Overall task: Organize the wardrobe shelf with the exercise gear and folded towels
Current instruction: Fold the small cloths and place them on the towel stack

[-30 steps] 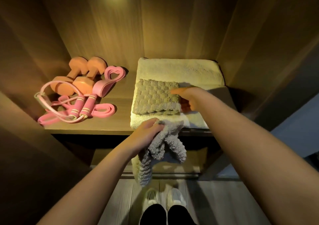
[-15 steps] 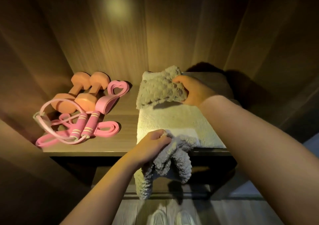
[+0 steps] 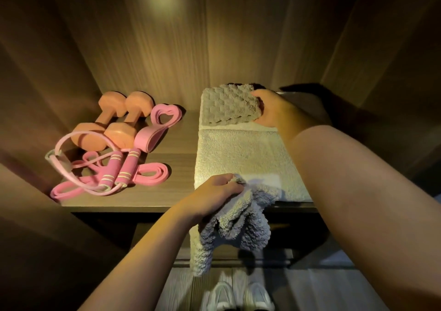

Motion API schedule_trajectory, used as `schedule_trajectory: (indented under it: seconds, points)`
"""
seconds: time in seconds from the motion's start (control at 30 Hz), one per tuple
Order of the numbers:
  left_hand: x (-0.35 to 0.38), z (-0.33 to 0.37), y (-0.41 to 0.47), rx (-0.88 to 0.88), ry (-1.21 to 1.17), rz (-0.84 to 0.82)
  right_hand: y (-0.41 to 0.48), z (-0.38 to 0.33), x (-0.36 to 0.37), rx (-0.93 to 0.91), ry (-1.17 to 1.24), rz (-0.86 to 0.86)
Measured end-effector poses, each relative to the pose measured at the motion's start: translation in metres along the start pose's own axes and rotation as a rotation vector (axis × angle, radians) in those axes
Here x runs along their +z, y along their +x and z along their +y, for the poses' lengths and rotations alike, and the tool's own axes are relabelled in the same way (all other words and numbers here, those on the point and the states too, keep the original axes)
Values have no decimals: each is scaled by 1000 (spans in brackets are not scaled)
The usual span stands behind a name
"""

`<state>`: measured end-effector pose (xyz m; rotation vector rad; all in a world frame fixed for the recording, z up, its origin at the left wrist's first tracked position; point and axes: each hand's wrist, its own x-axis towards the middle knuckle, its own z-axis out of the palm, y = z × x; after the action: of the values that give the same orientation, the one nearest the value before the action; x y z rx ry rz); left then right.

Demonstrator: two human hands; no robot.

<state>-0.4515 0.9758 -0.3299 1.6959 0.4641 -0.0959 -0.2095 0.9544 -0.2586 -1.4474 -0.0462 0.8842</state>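
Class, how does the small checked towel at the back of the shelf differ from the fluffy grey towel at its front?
The checked towel lies folded flat on the cream towel; the fluffy grey towel hangs crumpled over the shelf edge. The checked towel looks quilted, the fluffy grey towel shaggy. The right hand grips the first, the left hand the second.

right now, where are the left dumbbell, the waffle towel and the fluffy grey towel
left dumbbell (image 3: 103, 118), head view, on its handle
waffle towel (image 3: 228, 104), head view, middle of its textured top
fluffy grey towel (image 3: 241, 227), head view, on the bunch hanging below the shelf edge
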Motion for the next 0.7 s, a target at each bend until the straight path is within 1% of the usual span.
schedule_trajectory:
  seconds: [0.13, 0.23, 0.27, 0.33, 0.37, 0.4, 0.43, 0.5, 0.53, 0.57, 0.6, 0.67, 0.7]
  points:
    - [3, 5, -4, -14, 11, 31, -6, 5, -8, -94, -84, 14]
    - [6, 12, -9, -29, 14, 54, -19, 15, -19, -175, -274, 45]
    - [7, 14, -11, -24, 25, 76, -27, 19, -23, -224, -357, 75]
    - [9, 20, -17, -1, 22, 136, -49, 28, -29, -378, -559, 117]
    - [9, 24, -21, 13, -3, 166, -64, 34, -33, -451, -648, 95]
    - [10, 28, -25, 28, -39, 182, -81, 40, -37, -474, -686, 43]
    - [10, 33, -30, 44, -73, 184, -97, 48, -43, -437, -667, -37]
    - [12, 45, -42, 82, -103, 183, -129, 64, -57, -342, -569, -272]
    - [14, 51, -48, 102, -107, 192, -144, 71, -64, -324, -564, -369]
    - [17, 58, -53, 128, -117, 198, -155, 78, -69, -330, -588, -429]
    - [20, 65, -59, 153, -136, 203, -164, 82, -73, -348, -623, -460]
    - [27, 78, -68, 196, -160, 198, -179, 87, -79, -392, -665, -461]
    - [30, 84, -72, 216, -158, 186, -186, 86, -82, -406, -633, -453]
